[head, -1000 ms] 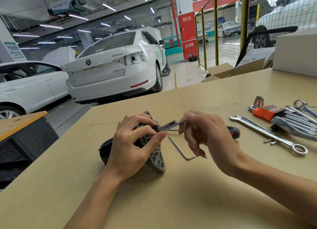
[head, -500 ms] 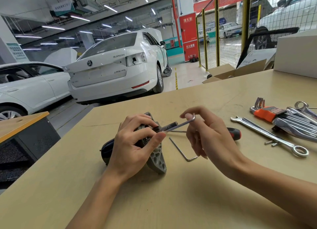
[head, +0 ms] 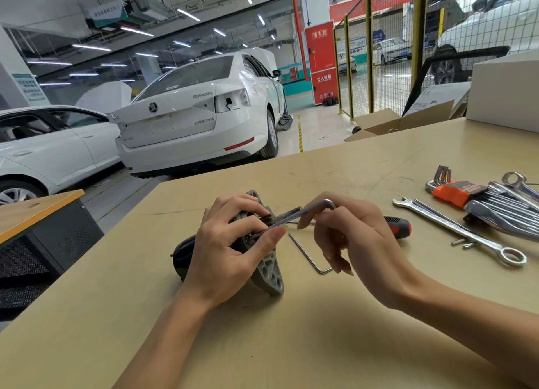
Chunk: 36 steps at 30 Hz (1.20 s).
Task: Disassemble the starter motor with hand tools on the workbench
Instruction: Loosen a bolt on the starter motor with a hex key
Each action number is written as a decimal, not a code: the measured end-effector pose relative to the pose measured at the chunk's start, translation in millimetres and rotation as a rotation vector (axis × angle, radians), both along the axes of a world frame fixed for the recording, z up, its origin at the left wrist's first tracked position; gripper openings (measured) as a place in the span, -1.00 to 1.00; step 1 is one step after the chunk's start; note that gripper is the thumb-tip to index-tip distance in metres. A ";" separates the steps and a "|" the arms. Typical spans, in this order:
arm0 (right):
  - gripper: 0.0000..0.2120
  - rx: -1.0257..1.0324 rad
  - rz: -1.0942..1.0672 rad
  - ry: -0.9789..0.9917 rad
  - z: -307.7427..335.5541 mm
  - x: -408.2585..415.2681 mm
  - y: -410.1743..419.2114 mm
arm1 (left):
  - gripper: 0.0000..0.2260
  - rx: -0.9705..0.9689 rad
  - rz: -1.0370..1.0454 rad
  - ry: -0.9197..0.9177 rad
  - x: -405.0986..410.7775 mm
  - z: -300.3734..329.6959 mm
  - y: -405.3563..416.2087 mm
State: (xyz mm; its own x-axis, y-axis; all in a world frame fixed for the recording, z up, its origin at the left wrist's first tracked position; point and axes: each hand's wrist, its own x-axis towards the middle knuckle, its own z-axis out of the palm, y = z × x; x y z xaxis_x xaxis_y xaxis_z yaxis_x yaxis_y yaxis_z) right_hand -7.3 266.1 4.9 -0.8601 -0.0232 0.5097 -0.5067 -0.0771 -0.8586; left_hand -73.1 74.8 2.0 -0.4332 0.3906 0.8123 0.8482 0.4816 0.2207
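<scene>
- On the tabletop (head: 291, 345), near centre, our left hand (head: 230, 251) grips the starter motor (head: 268, 269).
- Our right hand (head: 350, 237) pinches the hex key (head: 303, 213), its tip in a screw.
- We should keep it seated straight, turning steadily.

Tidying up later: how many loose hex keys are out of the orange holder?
2: one hex key pinched in the right hand, its tip in the starter motor; another on the workbench. Others may be hidden.

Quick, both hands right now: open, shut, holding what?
Left hand: grips the starter motor, thumb against the hex key.
Right hand: pinches the hex key near its bend.
</scene>
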 end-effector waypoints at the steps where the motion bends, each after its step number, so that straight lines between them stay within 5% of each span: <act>1: -0.75 0.006 -0.010 0.004 0.0 -0.1 0.0 | -0.52 0.002 -0.001 -0.001 0.2 -0.1 0.1; 11: -0.81 -0.007 -0.133 -0.124 -1.0 -4.8 -0.1 | -0.50 0.013 -0.013 -0.019 -0.8 -0.8 -0.2; 18: -0.47 -0.089 0.004 -0.154 7.5 -2.8 0.7 | -0.53 0.007 -0.008 -0.006 -0.2 -0.5 -0.3; 25: -0.76 -0.031 0.037 -0.020 2.4 0.0 0.5 | -0.52 -0.002 -0.003 0.000 0.4 0.0 -0.3; 36: -0.77 0.033 -0.070 -0.033 0.6 -1.7 -1.1 | -0.50 0.023 -0.020 -0.031 0.1 -0.4 -0.4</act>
State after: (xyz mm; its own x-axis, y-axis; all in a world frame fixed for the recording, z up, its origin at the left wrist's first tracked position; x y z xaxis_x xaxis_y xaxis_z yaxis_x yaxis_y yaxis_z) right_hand -9.0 265.1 5.5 -0.8763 0.0214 0.4812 -0.4816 -0.0141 -0.8763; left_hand -73.0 74.4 1.6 -0.4506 0.3809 0.8074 0.8501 0.4593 0.2578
